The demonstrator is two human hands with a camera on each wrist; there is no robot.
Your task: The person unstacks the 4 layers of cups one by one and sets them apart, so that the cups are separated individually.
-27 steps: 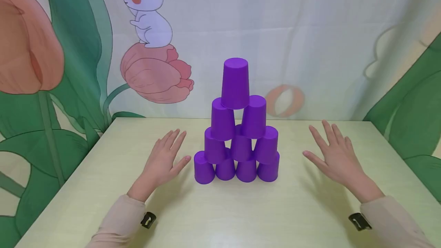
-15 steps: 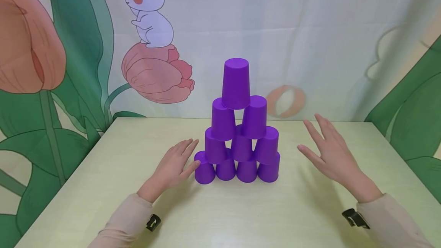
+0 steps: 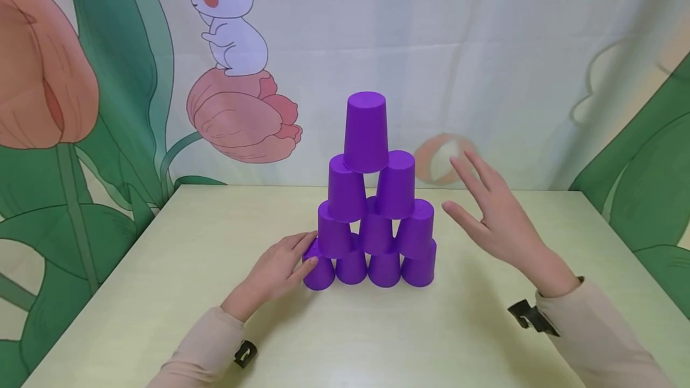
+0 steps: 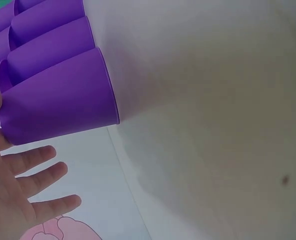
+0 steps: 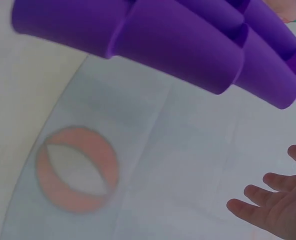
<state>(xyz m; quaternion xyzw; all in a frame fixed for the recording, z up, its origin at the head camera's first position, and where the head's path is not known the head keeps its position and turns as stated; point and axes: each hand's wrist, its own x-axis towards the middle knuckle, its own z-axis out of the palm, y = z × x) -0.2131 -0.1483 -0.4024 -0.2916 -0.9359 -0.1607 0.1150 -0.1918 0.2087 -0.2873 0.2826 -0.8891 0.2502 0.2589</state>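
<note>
Purple cups, all upside down, form a four-tier pyramid, with a single top cup. My left hand is at the bottom-left cup, thumb overlapping its front and fingertips at its far side. In the left wrist view, the thumb and index finger lie right at the narrow end of that cup; the other fingers stretch out straight beside it. My right hand is raised to the right of the pyramid with fingers spread, apart from the cups. The right wrist view shows its fingers beyond the cups.
The pyramid stands on a pale table. Behind the table's back edge hangs a light curtain printed with a rabbit, tulips and leaves. Dark straps or clips sit at both sleeves.
My left hand has moved right, to the bottom-left cup. My right hand has moved left and up, closer to the pyramid's upper tiers. The cups stand as before.
</note>
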